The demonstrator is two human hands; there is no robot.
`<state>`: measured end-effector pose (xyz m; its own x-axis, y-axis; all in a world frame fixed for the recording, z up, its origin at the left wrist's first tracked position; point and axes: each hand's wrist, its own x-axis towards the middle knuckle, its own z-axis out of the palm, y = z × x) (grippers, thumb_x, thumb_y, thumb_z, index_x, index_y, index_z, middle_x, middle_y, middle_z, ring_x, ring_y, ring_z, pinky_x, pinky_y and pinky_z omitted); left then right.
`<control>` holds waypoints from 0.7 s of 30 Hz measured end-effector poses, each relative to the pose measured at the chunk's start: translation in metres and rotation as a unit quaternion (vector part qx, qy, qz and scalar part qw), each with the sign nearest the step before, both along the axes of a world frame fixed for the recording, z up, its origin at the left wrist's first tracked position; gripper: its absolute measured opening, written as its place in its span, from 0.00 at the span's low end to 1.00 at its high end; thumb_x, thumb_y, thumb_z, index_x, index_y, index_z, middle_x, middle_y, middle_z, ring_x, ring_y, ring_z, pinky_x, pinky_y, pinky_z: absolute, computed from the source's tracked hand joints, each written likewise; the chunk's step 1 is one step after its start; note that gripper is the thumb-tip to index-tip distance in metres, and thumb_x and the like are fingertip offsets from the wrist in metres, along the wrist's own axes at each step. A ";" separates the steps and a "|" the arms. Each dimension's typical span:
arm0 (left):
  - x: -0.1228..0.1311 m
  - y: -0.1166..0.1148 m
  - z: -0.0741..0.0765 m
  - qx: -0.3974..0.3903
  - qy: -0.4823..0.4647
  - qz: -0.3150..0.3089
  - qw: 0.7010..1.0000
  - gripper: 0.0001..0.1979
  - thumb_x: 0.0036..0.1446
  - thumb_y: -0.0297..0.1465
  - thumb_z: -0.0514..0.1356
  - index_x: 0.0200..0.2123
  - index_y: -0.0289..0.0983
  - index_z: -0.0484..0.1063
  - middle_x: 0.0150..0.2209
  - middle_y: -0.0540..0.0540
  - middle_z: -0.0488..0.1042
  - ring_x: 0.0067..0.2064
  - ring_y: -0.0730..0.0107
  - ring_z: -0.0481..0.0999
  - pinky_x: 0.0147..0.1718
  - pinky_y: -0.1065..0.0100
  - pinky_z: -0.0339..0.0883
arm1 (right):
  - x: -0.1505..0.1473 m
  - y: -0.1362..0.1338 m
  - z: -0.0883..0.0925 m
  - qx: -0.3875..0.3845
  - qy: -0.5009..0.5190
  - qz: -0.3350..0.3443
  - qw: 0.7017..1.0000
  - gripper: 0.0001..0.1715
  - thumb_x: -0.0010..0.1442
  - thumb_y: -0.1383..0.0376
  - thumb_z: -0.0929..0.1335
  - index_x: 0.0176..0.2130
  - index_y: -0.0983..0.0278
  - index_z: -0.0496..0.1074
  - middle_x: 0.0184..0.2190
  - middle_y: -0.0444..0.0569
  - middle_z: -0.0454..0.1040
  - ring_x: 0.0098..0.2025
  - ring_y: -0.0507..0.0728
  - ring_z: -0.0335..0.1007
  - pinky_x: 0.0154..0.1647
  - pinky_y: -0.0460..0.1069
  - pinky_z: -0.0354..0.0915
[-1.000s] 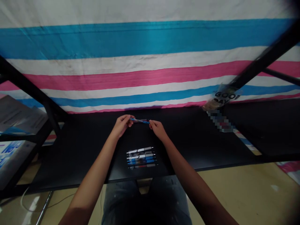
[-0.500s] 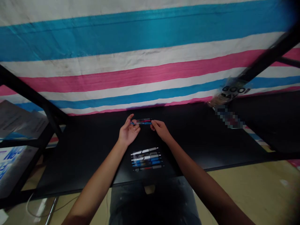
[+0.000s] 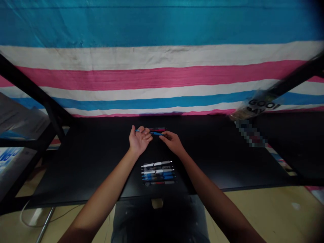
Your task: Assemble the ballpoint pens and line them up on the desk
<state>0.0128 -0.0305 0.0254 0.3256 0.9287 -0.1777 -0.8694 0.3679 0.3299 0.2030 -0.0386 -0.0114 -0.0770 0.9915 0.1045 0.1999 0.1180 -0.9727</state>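
Note:
A blue pen (image 3: 157, 134) is held level between my two hands over the far part of the black table. My left hand (image 3: 139, 141), palm up, has its fingers curled around the pen's left part, and a blue tip sticks out past them. My right hand (image 3: 173, 141) pinches the pen's right end between thumb and fingers. Just behind lie pens with red and black parts (image 3: 159, 129), partly hidden by my left fingers. Nearer to me, several white, blue and dark pens (image 3: 158, 171) lie side by side in a row.
Black metal posts rise at the left (image 3: 54, 114) and right (image 3: 291, 77) of the black table (image 3: 96, 152). A striped sheet (image 3: 162, 77) hangs behind it. A printed clear bag (image 3: 255, 104) is at the back right, and packages (image 3: 17, 168) sit on the left.
The blue pen has come toward me, apart from the red and black pens, and tilts slightly down to the right. My left fingers have curled more around it. The camera view has shifted.

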 end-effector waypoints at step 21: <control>0.003 -0.002 0.006 0.040 0.036 0.002 0.999 0.18 0.68 0.43 0.52 0.29 0.37 0.64 0.29 0.48 0.64 0.22 0.76 0.59 0.22 0.71 0.56 | 0.002 0.000 0.007 -0.031 0.038 0.000 0.999 0.21 0.53 0.49 0.75 0.33 0.63 0.75 0.24 0.43 0.69 0.27 0.53 0.62 0.30 0.48 0.59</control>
